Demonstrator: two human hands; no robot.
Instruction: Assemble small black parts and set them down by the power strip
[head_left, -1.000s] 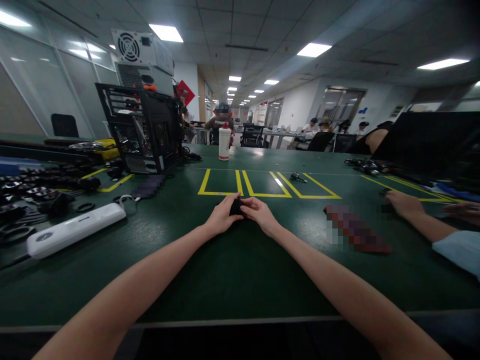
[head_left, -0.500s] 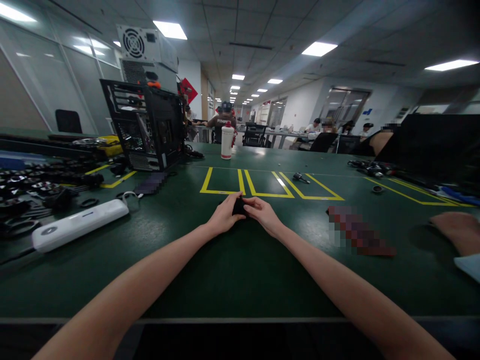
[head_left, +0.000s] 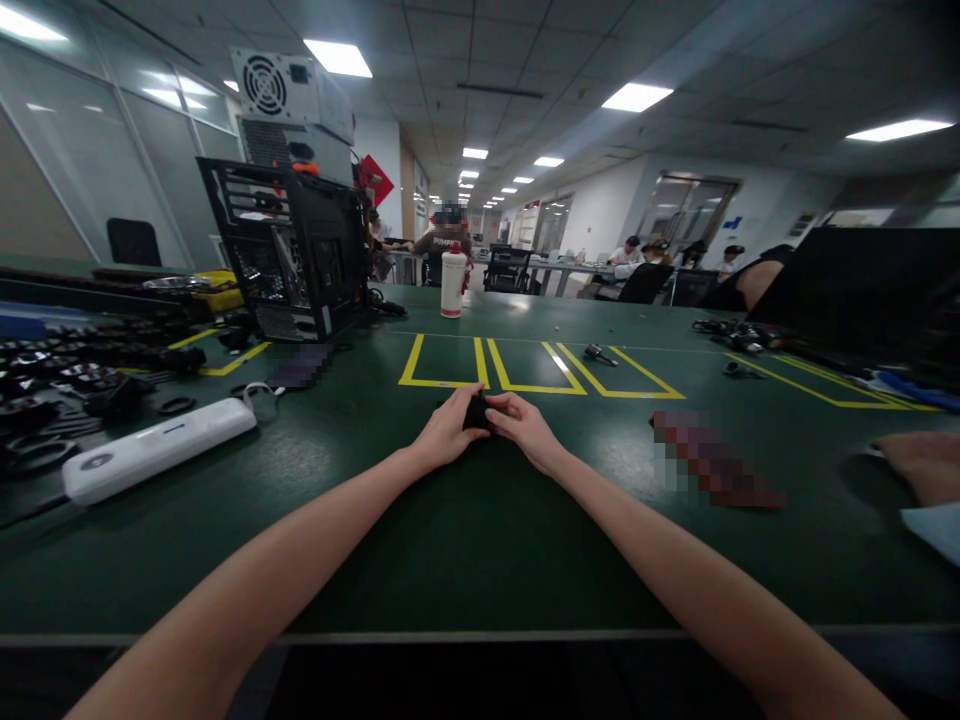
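Note:
Both hands meet at the middle of the green table, just in front of the yellow tape outlines. A small black object is between them, partly covered by fingers. My left hand wraps round its left side, thumb below and fingers above. My right hand pinches its right side with thumb and fingertips. What kind of part it is, I cannot make out.
At left lie a white power strip, a heap of black parts and an open computer case. A white bottle stands behind. Right are a small metal-and-black part, a blurred reddish item and another person's hand.
My hands have stayed almost still around the black object. The other person's hand at the right edge has shifted slightly, and the small dark part near the right tape looks changed in position.

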